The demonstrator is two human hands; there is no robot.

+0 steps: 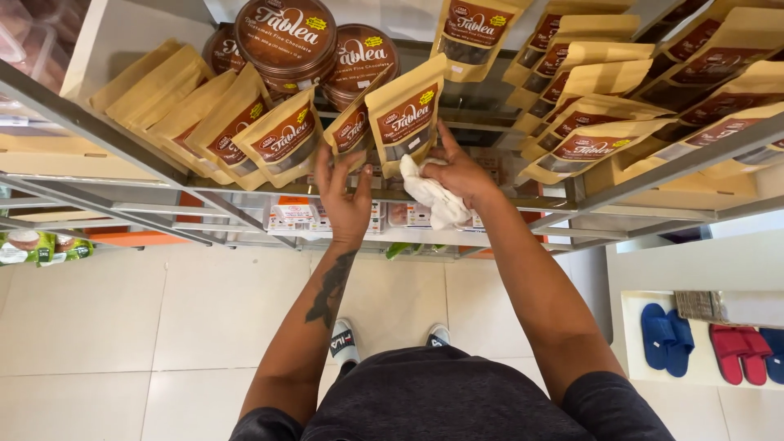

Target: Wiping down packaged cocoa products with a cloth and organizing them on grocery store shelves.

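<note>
My left hand (343, 194) reaches up to a glass shelf (245, 194) and grips the bottom of a yellow pouch with a brown label (351, 126). My right hand (459, 175) holds a crumpled white cloth (431, 198) against its palm, while its fingers touch the lower edge of a taller yellow pouch (406, 114). Both pouches stand side by side in the middle of the shelf, between the two hands.
More yellow pouches (245, 131) lean in rows left and right (604, 122). Round brown tins (286, 37) are stacked behind. Metal shelf rails (670, 163) cross the view. Lower shelves hold small boxes (294, 216). Blue and red slippers (710, 347) lie at the lower right on the tiled floor.
</note>
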